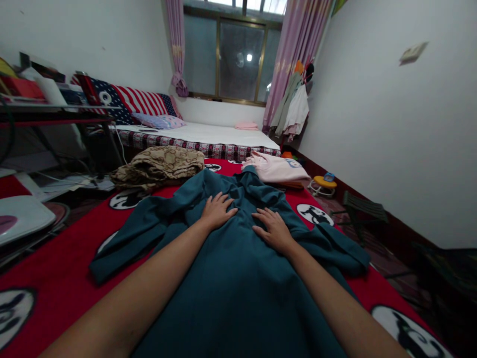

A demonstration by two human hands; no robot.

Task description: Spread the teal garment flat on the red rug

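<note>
A dark teal long-sleeved garment with a collar (238, 278) lies spread out in front of me, its collar end pointing away. My left hand (217, 211) rests flat on its upper left chest, fingers apart. On the other side of the front, my right hand (273, 228) lies flat with spread fingers. Neither hand grips the cloth. Both sleeves stretch outward, and the fabric is a little wrinkled near the collar. Beneath it is a red cover (67, 293) with black-and-white round prints.
Beyond the collar lie a brown patterned cloth bundle (164, 166) and a folded pink garment (278, 168). A cluttered desk (55, 114) stands at the left. A small yellow stool (324, 183) and a dark folding stool (365, 209) are at the right. Farther back is a bed (208, 134).
</note>
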